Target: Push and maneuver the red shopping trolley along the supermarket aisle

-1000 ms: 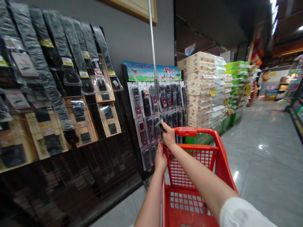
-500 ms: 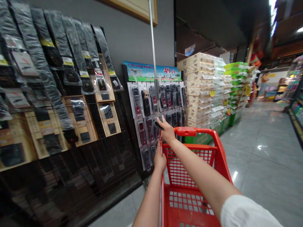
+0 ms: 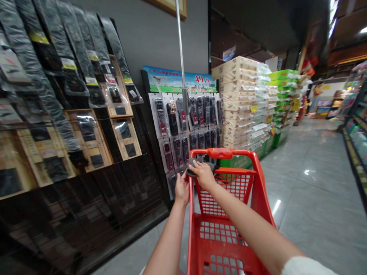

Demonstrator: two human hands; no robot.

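Note:
A red shopping cart (image 3: 259,183) stands in front of me. My right hand (image 3: 203,173) reaches over its left front corner, fingers closed on a dark packaged item (image 3: 212,166) held just above the basket. My left hand (image 3: 182,188) grips the cart's left rim beside it. Behind the hands stands a display rack (image 3: 172,126) hung with small dark packaged goods under a blue and green sign. A thin metal pole (image 3: 180,57) rises from the cart's left corner.
On the left, a wall rack (image 3: 71,114) carries hanging dark packs and wooden boxed sets. Stacks of cartons (image 3: 243,103) and green boxes (image 3: 283,91) line the aisle ahead. Shelves (image 3: 357,133) run along the right over a glossy tiled floor (image 3: 315,198).
My right hand has drawn back from the display rack with the dark item and dropped to the cart's front corner. The view has moved slightly toward the rack.

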